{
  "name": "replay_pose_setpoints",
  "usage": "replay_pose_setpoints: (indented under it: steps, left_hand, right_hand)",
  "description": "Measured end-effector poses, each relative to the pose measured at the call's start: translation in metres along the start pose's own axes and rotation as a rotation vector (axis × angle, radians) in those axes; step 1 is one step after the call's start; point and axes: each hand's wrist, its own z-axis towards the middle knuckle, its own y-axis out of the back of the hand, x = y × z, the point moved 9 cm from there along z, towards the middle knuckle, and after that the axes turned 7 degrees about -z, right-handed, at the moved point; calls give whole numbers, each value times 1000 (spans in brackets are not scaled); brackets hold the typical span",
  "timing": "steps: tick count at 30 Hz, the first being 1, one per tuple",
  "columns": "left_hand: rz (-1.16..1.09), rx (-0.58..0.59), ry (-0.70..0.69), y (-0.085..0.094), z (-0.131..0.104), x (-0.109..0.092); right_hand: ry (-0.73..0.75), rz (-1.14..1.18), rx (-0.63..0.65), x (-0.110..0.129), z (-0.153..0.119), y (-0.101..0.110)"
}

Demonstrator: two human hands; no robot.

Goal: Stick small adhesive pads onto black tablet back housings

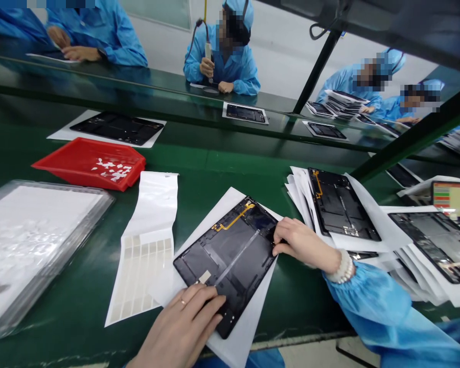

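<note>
A black tablet back cover (230, 255) with an orange flex cable (235, 217) lies tilted on a white paper sheet (258, 306) before me. My left hand (186, 322) has its bent fingers closed over the lower left edge of the cover; its thumb is hidden. Near those fingers a small pale sticker (205, 277) shows on the cover. At the upper right edge, my right hand (297, 240) pinches the rim between thumb and fingers. To the left, a white strip of liner with pale rectangular labels (143, 273) lies partly beside the sheet.
A red bin (88, 158) holds white scraps. A clear tray (95, 204) stands at left. Stacked covers with paper (341, 204) and another open device (437, 245) lie at right. A dark post (410, 138) slants across. Co-workers (224, 56) in blue sit beyond the raised rail.
</note>
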Motion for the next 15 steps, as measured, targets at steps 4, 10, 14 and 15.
replay_pose_setpoints:
  steps: [4, 10, 14, 15]
  left_hand:
    - [-72, 33, -32, 7, 0, 2]
    - [-117, -3, -39, -10, -14, 5]
    - [-85, -106, -40, -18, -24, 8]
    - [-77, -107, -52, -18, -25, 8]
  right_hand:
    - [-164, 204, -73, -36, 8, 5]
    - [-389, -17, -211, -51, 29, -2]
    - [-401, -92, -233, -35, 31, 0]
    - [-410, -102, -239, -33, 29, 4]
